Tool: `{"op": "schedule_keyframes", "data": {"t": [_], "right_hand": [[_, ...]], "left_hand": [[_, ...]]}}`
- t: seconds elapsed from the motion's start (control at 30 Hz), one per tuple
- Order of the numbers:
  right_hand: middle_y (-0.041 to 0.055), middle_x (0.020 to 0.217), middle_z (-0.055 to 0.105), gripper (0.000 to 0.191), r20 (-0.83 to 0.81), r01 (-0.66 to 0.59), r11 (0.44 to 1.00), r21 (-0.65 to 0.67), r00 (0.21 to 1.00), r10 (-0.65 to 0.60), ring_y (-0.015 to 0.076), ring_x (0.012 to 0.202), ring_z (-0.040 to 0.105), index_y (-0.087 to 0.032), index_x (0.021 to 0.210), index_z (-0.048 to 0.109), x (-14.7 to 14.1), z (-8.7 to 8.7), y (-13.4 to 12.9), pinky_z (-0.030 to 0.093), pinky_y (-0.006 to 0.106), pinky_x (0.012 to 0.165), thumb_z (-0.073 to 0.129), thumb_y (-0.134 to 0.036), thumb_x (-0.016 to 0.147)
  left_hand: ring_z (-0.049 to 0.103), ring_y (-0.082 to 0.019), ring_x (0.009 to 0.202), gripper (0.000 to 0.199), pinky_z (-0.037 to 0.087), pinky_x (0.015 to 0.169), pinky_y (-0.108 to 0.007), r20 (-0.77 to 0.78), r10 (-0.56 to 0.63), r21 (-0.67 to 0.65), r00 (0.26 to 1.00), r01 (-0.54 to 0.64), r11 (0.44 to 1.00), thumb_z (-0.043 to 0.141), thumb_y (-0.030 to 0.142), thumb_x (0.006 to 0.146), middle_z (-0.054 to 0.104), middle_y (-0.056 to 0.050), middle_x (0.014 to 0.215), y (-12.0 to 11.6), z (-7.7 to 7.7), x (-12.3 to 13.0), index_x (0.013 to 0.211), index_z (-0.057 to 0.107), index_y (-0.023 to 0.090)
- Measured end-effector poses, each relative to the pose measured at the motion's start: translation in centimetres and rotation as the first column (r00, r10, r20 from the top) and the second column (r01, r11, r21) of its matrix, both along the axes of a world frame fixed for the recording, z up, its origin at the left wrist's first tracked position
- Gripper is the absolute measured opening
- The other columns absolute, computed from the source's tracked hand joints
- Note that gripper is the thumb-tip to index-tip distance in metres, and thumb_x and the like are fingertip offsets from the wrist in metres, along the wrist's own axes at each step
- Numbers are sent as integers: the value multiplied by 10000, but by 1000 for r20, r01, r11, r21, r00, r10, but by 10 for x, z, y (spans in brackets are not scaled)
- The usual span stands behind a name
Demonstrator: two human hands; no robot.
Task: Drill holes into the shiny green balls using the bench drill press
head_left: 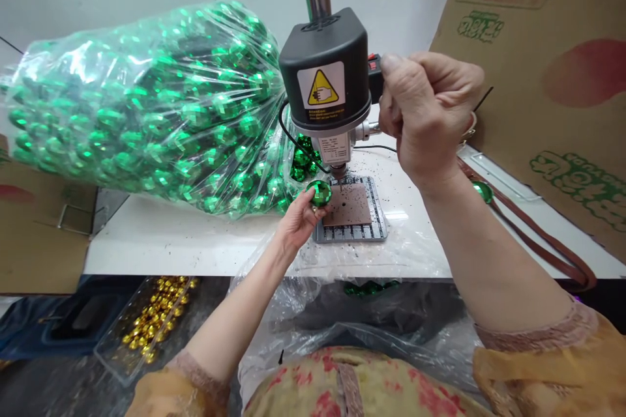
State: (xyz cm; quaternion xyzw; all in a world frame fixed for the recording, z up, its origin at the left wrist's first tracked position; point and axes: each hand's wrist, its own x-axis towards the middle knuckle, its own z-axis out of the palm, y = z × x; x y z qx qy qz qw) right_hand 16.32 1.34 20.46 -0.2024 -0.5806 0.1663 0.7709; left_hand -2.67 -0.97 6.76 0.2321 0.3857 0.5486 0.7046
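Between the fingers of my left hand (302,220) is a shiny green faceted ball (321,193), held just left of the drill press's chuck (338,171). My right hand (428,114) is closed in a fist around the drill press's feed handle, which the fingers mostly hide. The black motor housing (325,68) carries a yellow warning label. Below it, a brown board (349,205) with a dark hole lies on the slotted metal base (376,229), with dark shavings scattered around.
A large clear bag of green balls (161,111) lies to the left. Cardboard boxes (518,78) stand on both sides. A brown strap (542,241) and another green ball (483,192) lie on the right. Gold balls (161,313) fill a clear bin below the table (147,244).
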Motion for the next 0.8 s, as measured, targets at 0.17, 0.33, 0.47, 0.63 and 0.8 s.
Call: {"op": "schedule_keyframes", "data": {"t": [0.17, 0.33, 0.47, 0.63, 0.8], "right_hand": [[-45, 400, 339, 588, 40, 37, 999, -14, 999, -37, 53, 397, 270, -209, 470, 374, 0, -1, 1, 234, 300, 425, 633, -499, 912], [-46, 406, 320, 607, 44, 61, 998, -31, 997, -60, 63, 397, 254, -213, 468, 352, -1, 0, 0, 217, 322, 445, 618, -532, 911], [-51, 411, 325, 582, 29, 51, 998, -46, 998, -50, 68, 388, 256, -213, 462, 359, -1, 2, -4, 198, 336, 464, 650, -428, 917], [-52, 408, 335, 580, 38, 66, 996, -66, 997, -63, 56, 398, 256, -209, 462, 373, 0, 3, -5, 203, 324, 461, 644, -428, 925], [-53, 388, 321, 616, 16, 57, 997, -45, 998, -57, 59, 379, 242, -216, 453, 356, -2, 3, -3, 183, 340, 438, 639, -525, 905]], "left_hand": [[722, -180, 755, 249, 570, 602, -250, -5, -130, 9, 992, 130, 992, 664, 367, 910, 761, -82, 913, 0, 0, -2, 1042, 662, 156], [726, -150, 727, 458, 562, 611, -232, -159, -128, 118, 979, 148, 982, 843, 269, 741, 764, -38, 962, 1, -3, -4, 1148, 654, 184], [709, -141, 626, 640, 544, 572, -240, -364, -99, 191, 926, 178, 965, 921, 297, 652, 757, -25, 914, 3, -11, -6, 1206, 619, 191], [657, -121, 580, 597, 510, 535, -240, -506, -35, 250, 862, 186, 950, 927, 369, 667, 729, -13, 842, 9, -23, -1, 1143, 627, 166], [595, -106, 522, 543, 455, 488, -234, -524, 10, 244, 852, 139, 960, 922, 339, 686, 713, -1, 765, 14, -29, 3, 1134, 669, 166]]}}
